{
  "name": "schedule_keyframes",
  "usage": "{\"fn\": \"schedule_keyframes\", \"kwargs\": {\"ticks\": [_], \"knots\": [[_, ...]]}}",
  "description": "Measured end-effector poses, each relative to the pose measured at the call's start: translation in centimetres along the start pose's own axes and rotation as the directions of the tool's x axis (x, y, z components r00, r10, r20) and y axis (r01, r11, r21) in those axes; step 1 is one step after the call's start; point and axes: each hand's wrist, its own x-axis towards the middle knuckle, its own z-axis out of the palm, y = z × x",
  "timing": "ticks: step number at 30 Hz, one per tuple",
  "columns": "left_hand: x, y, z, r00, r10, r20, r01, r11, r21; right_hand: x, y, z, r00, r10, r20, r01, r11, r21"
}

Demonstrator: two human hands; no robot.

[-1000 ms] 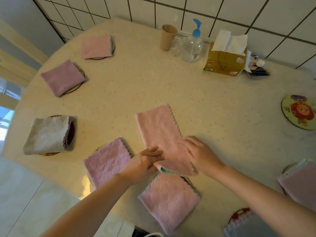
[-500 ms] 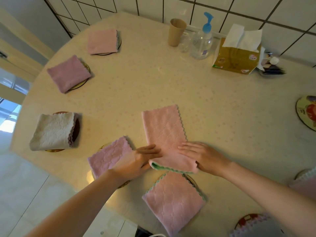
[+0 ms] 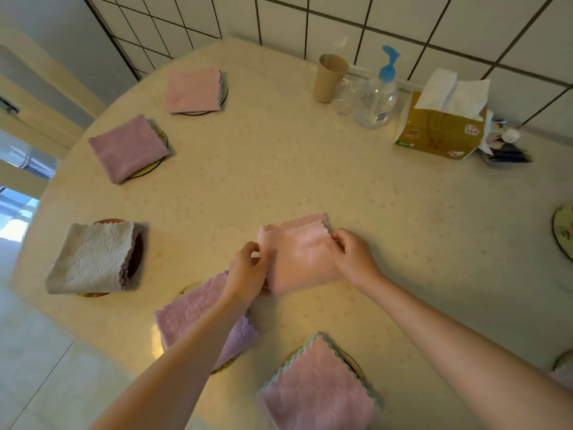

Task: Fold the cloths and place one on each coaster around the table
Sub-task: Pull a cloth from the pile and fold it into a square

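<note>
While both hands [image 3: 248, 268] [image 3: 353, 259] grip pink cloth [image 3: 302, 259], folded cloths, cup [image 3: 329, 77] around.

The pink cloth [image 3: 302, 256] pinched between both hands is soft, matt, plush fabric with scalloped edges. Under it the table [image 3: 279, 169] is smooth, glossy and speckled. Beyond the grip, glossy tiles [image 3: 341, 13], a clear plastic bottle [image 3: 376, 100], white paper tissues [image 3: 451, 91].
</note>
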Motion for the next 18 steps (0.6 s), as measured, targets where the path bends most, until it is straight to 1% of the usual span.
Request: {"fn": "schedule_keyframes", "kwargs": {"ticks": [2, 6, 8, 10, 12, 14, 16, 18], "knots": [[0.0, 0.4, 0.1, 0.998, 0.055, -0.024, -0.055, 0.998, 0.013, 0.2, -0.1, 0.6, 0.999, 0.009, -0.031, -0.010, 0.999, -0.034], [-0.2, 1.0, 0.4, 0.988, 0.146, -0.055, -0.139, 0.985, 0.106, 0.2, -0.4, 1.1, 0.996, 0.025, -0.091, -0.027, 0.999, -0.021], [0.1, 1.0, 0.6, 0.990, 0.124, -0.063, -0.114, 0.983, 0.144, 0.2, -0.5, 1.3, 0.996, 0.035, -0.087, -0.041, 0.997, -0.071], [0.5, 0.7, 0.8, 0.996, 0.066, -0.066, -0.054, 0.984, 0.171, 0.6, -0.7, 1.5, 0.993, 0.088, -0.078, -0.100, 0.981, -0.167], [0.9, 0.5, 0.9, 0.996, 0.003, -0.088, 0.009, 0.992, 0.129, 1.2, -1.4, 1.6, 0.977, 0.197, -0.080, -0.211, 0.947, -0.240], [0.8, 0.5, 0.8, 0.995, -0.008, -0.100, 0.015, 0.997, 0.074, 1.8, -2.3, 1.7, 0.963, 0.259, -0.077, -0.270, 0.921, -0.282], [0.6, 0.2, 0.7, 0.992, 0.054, -0.116, -0.045, 0.996, 0.074, 2.1, -3.0, 1.8, 0.968, 0.233, -0.094, -0.251, 0.913, -0.322], [0.5, -0.1, 0.7, 0.981, 0.127, -0.143, -0.114, 0.989, 0.096, 2.2, -3.3, 1.9, 0.978, 0.162, -0.135, -0.201, 0.910, -0.363]]}}
